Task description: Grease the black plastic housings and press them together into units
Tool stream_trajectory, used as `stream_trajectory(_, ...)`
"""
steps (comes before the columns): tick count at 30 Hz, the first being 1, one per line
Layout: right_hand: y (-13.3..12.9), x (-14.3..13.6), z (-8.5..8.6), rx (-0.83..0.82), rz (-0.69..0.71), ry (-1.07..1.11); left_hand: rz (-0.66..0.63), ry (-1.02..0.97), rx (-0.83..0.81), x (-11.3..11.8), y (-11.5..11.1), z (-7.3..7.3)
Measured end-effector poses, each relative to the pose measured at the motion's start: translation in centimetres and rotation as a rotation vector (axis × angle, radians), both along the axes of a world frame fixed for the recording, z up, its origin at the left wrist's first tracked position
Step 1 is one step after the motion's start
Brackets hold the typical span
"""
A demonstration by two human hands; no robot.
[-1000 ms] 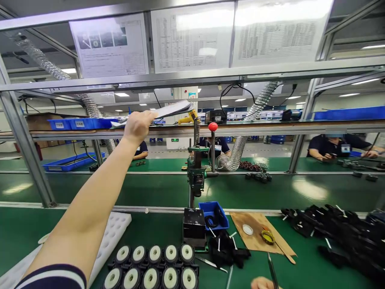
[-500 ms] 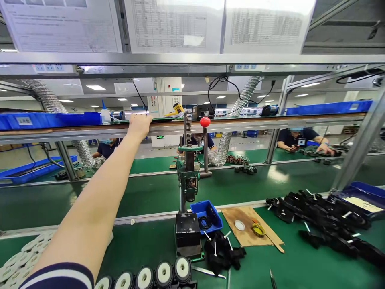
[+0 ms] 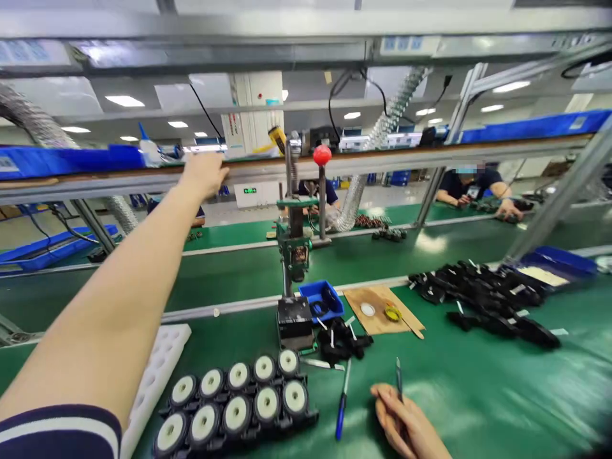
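Tool [image 3: 398, 375], thin, dark and pointed, sits in the bent right hand [image 3: 406, 419], which grips it at the near side, right of the middle. The left hand [image 3: 204, 173] reaches far and to the left, up to the edge of a high shelf [image 3: 401, 160]; I cannot tell if it grips anything there. A stick [image 3: 341, 414] with a blue end lies on the green table [image 3: 488, 395], just left of the right hand. Farther left, round parts [image 3: 238, 414] with black rims and pale middles stand in two rows of five. A press [image 3: 300, 252] with a red ball [image 3: 322, 155] on its handle stands farther back, beside a blue box [image 3: 333, 317].
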State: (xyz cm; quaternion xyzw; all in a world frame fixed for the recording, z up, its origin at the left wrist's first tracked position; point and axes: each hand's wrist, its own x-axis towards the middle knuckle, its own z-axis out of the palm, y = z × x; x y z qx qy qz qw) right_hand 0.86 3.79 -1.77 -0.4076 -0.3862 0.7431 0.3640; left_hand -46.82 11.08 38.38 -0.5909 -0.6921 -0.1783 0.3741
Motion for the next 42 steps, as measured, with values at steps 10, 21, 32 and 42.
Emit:
stream_trajectory(10,-0.4,-0.4,-0.6,0.054,0.091,0.135,-0.260,-0.141,0.164,9.1,-10.7,-7.0)
stream_trajectory(21,-0.8,-0.5,-0.9,0.048,0.104,0.161,-0.531,-0.773,-0.510,24.0,-21.5,-32.3)
stream_trajectory(32,-3.5,-2.8,2.3,0.120,0.023,0.119,-0.480,-0.710,-0.545,30.8,-20.8,-38.3)
stream_trajectory(42,-1.3,-1.1,-1.1,0.098,0.043,-0.196,-0.111,-0.573,-0.675,33.4,-13.8,-40.1)
